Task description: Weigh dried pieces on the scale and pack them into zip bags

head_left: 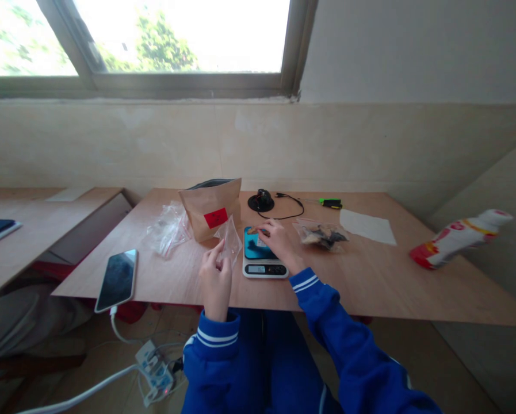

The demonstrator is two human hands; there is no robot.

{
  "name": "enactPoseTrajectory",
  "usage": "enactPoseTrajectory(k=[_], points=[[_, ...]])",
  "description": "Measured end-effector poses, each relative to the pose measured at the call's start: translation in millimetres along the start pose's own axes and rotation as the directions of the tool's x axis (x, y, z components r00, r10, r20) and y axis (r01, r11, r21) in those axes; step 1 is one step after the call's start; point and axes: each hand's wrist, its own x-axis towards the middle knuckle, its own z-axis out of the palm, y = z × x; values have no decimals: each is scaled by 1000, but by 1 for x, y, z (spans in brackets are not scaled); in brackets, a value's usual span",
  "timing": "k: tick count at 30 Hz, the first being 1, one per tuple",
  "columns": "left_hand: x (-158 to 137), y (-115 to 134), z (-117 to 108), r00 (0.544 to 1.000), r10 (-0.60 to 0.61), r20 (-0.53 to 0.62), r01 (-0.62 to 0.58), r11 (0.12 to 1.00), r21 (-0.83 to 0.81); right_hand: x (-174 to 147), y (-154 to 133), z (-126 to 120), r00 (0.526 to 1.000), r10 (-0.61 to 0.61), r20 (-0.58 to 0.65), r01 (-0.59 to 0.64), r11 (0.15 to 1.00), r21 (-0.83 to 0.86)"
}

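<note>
My left hand (217, 277) pinches a small clear plastic bag (230, 241) at its edge, in front of a brown paper pouch (210, 210) with a red label. Right of it lies a digital kitchen scale (265, 269) with a blue top and a lit display. Over that top, the fingers of my right hand (277, 238) are closed on a small brown dried piece (253, 230); I cannot tell whether it touches the scale. Just right of the scale rests a clear bag of dark and pale dried pieces (322, 236).
Crumpled clear bags (169, 230) lie left of the pouch. A charging phone (117, 280) overhangs the front edge. At the back are a black round-based device (262, 200) with a cable and a screwdriver (330, 203). White paper (367, 226) and a tilted bottle (460, 238) are right.
</note>
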Motion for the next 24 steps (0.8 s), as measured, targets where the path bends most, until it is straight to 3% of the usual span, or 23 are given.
enactPoseTrajectory(k=[3,6,11,15,19,21,24], points=[[2,-2,3,1000,13,-6,-13,1000,24,-3,-16,-16,989,17,-150,5,989,145],[5,-1,7,1000,23,-11,-22,999,34,-8,-39,-30,984,-36,-176,72,977,202],[7,5,12,998,48,-37,-45,995,89,-13,-69,-32,949,-316,6,316,949,17],[6,4,14,991,123,-50,-115,985,131,-15,-75,-24,907,-390,158,404,912,-74],[3,2,15,977,188,-104,-174,976,131,-14,-75,-17,959,-275,72,271,961,62],[1,4,15,981,161,-112,-153,985,78,-13,-74,-13,986,-164,-30,167,972,165],[-3,7,14,991,88,-105,-88,996,-2,-11,-73,-8,989,20,-146,36,929,367]])
